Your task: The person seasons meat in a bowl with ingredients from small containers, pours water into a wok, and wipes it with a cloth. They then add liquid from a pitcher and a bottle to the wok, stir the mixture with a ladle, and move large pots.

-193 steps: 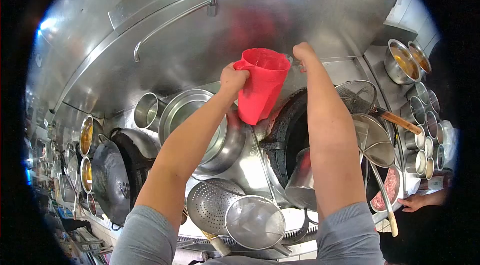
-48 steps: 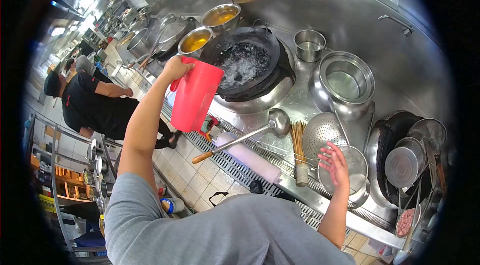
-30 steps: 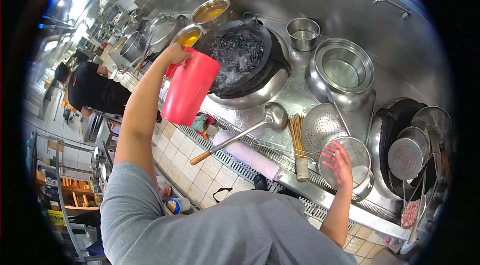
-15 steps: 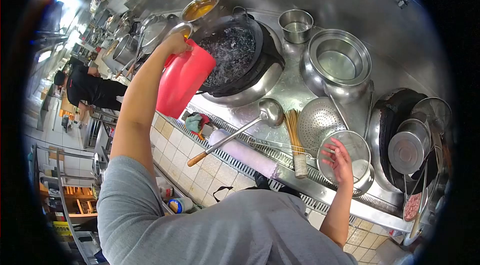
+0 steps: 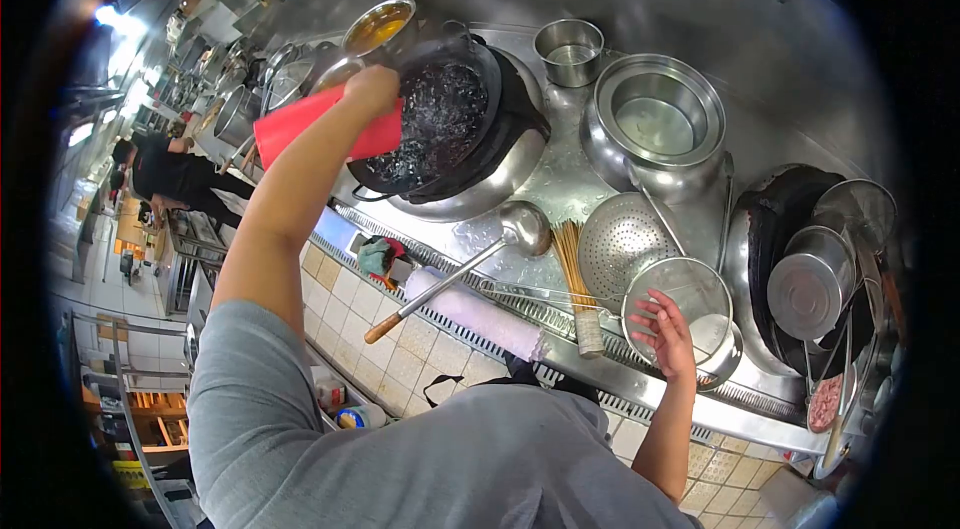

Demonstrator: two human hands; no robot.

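Note:
My left hand (image 5: 374,92) is closed on a red plastic pitcher (image 5: 310,124), which lies tipped on its side with one end over the rim of a wok. Dark, bubbling liquid fills the wok (image 5: 515,94); my forearm covers part of the pitcher. Over a round mesh strainer (image 5: 705,284) hangs my right hand (image 5: 667,337), its fingers apart and holding nothing. Beside that strainer are a perforated skimmer (image 5: 615,244) and a bundle of thin sticks (image 5: 573,264). A steel ladle (image 5: 525,227) with a wooden handle rests near the front of the counter.
Behind the wok is a bowl of yellow liquid (image 5: 382,27). Steel pots (image 5: 660,164) occupy the middle of the counter, and a second wok station (image 5: 750,279) holding stacked pans is at right. A person in black (image 5: 180,174) works at far left.
The red pitcher has swung from hanging downward to lying nearly level, one end now at the wok. My left hand turned with it. My right hand stays over the strainer.

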